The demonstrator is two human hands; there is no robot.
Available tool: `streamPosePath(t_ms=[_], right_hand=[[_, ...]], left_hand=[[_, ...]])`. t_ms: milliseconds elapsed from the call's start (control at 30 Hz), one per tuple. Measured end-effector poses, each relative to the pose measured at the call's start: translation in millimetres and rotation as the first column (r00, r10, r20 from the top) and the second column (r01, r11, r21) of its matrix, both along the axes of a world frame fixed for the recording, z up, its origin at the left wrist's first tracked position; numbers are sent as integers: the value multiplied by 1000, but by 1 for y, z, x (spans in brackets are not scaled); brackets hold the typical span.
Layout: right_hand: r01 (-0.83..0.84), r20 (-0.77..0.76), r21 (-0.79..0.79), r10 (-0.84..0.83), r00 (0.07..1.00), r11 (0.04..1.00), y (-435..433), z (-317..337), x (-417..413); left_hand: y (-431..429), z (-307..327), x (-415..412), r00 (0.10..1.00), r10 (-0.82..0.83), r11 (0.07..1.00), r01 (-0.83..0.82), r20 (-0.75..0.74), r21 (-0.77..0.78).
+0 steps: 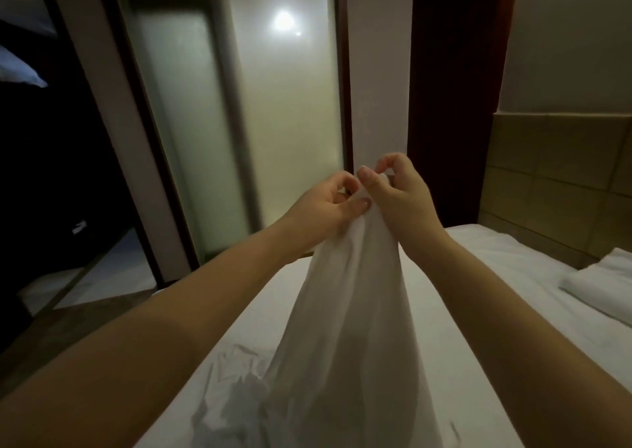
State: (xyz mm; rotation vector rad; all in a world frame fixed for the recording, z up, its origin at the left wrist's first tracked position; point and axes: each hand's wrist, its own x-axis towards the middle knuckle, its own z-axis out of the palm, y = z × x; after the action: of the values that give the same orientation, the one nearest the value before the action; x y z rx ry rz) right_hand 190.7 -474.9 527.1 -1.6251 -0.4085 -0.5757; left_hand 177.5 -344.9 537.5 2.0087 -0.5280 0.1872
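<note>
Hands meet at one bunched top of a sheet (345,311): left hand (328,205) and right hand (400,194) both pinch it tight. Below the grip it hangs to the bed (496,276); a pillow (605,283) lies right.

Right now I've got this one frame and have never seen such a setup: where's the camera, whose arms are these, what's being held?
There is no machine here. One wide-angle camera sits on a person's head and looks forward and down, so the two bare arms coming in from the bottom are the wearer's own. The left hand and right hand meet in the middle, and the fingers of both pinch the top of a white cloth. The cloth hangs from them down to a bed, where its lower end lies crumpled. At the right edge a pillow lies on the bed by a padded headboard. Behind the hands stands a frosted glass door. The picture is dim, so it does not show whether the cloth is a pillowcase or a sheet.
</note>
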Motion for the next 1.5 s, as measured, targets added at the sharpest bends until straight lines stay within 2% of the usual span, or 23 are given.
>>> streamPosePath(t_ms=[67, 133, 267, 333, 433, 533, 600, 733, 833, 900, 1067, 1167, 1267, 1433, 1500], right_hand=[[29, 34, -15, -29, 999, 999, -5, -3, -1], [2, 81, -14, -1, 997, 1000, -11, -7, -3], [-81, 94, 27, 79, 992, 996, -23, -18, -7], [-143, 61, 71, 139, 988, 987, -33, -29, -8], [-307, -65, 134, 317, 946, 942, -42, -58, -8], [-398, -167, 91, 408, 898, 913, -35, -81, -8], [-374, -157, 49, 377, 913, 926, -25, -87, -8], [-206, 32, -23, 207, 978, 978, -3, -95, -12], [-132, 111, -52, 138, 984, 990, 17, -100, -24], [-101, 139, -80, 111, 984, 992, 32, -101, -33], [-98, 112, -123, 112, 987, 988, 83, -110, -60], [-83, 87, -128, 95, 992, 988, 124, -122, -79], [28, 189, -101, -9, 982, 994, 166, -134, -93], [149, 223, -86, -126, 967, 985, 213, -148, -108], [252, 257, -132, -212, 943, 959, 222, -154, -110]], left_hand=[[-7, -4, -4, 996, 83, 997, -83, 34, 4], [-15, -8, -9, 992, 120, 990, -116, 48, -80], [-32, -12, -15, 997, 58, 995, -63, -60, -78], [-36, -13, -15, 992, 55, 997, -61, -114, -53], [-29, -11, -9, 986, 157, 986, -159, -56, -41], [-12, -6, -3, 969, 243, 966, -246, -51, -85], [-1, -2, -1, 967, 255, 967, -256, -24, -20], [22, 11, -9, 974, 225, 961, -223, 7, 166], [48, 19, -23, 980, 195, 901, -159, -49, 403], [69, 21, -31, 981, 166, 894, -106, -103, 435], [142, 8, -52, 984, 6, 984, 27, -180, 176], [180, -10, -61, 988, 11, 995, 4, -153, 100], [207, -25, -66, 991, 15, 999, -9, -131, 44], [241, -36, -70, 978, -162, 986, 155, -131, -59], [250, -39, -71, 973, -194, 977, 181, -122, -115]])
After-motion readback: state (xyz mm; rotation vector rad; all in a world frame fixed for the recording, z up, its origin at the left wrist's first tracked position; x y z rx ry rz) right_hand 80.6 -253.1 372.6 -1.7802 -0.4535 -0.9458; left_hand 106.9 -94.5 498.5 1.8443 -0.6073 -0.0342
